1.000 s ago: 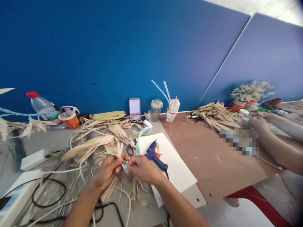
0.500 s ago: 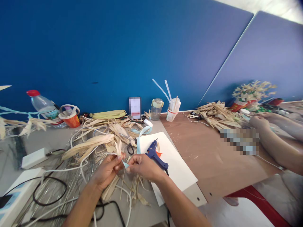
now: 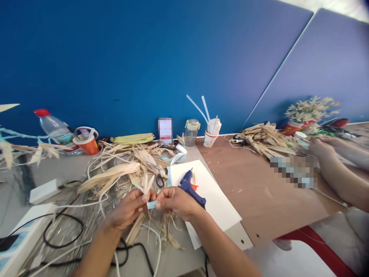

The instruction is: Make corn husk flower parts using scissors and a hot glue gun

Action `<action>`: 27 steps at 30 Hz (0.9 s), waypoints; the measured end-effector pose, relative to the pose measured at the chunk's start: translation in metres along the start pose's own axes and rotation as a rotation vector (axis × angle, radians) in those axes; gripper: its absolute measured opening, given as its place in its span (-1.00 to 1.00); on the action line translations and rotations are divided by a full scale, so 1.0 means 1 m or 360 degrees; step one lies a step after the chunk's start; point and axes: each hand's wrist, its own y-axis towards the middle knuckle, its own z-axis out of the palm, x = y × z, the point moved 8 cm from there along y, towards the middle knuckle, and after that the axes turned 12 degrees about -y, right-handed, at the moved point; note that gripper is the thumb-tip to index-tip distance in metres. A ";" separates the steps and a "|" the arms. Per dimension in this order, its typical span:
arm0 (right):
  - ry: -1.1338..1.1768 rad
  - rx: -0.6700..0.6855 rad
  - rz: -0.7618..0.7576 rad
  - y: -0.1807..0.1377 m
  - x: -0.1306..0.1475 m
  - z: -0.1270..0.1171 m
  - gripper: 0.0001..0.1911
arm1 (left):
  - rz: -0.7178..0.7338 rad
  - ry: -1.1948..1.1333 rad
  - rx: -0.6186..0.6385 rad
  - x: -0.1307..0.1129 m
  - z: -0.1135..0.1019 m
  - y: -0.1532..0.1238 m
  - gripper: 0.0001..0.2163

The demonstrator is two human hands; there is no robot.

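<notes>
My left hand (image 3: 129, 207) pinches the base of a small pale corn-husk flower (image 3: 148, 183), whose pointed petals stick up above the fingers. A short piece of light blue tape (image 3: 151, 204) lies flat across the flower's base, just over a thin stem. Its right end sits between the thumb and fingers of my right hand (image 3: 178, 203). Behind that hand, a longer light blue strip (image 3: 170, 175) runs down from a tape roll (image 3: 181, 149); whether it joins the held piece is hidden. A blue glue gun (image 3: 191, 189) rests on white paper right of my hands.
Dried corn husks (image 3: 115, 175), black-handled scissors (image 3: 159, 180), and cables lie around my hands. A power strip (image 3: 27, 231) is at left. Behind stand a phone (image 3: 165, 130), a jar (image 3: 191, 132) and a cup (image 3: 210, 139). Another person's hands (image 3: 324, 150) work at far right.
The blue tape, twisted and slanting down before, now lies flat and level at the flower's base. My hands have shifted only slightly, and the view has moved a little.
</notes>
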 end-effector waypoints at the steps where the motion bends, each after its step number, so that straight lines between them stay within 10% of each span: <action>1: -0.0071 -0.0041 -0.0027 -0.001 0.002 -0.002 -0.77 | -0.0021 0.0076 -0.0026 0.000 -0.001 0.001 -0.70; 27: -0.0738 -0.0233 -0.0251 -0.001 0.009 0.001 -0.95 | 0.0057 0.0212 -0.0588 0.009 -0.015 0.007 -0.66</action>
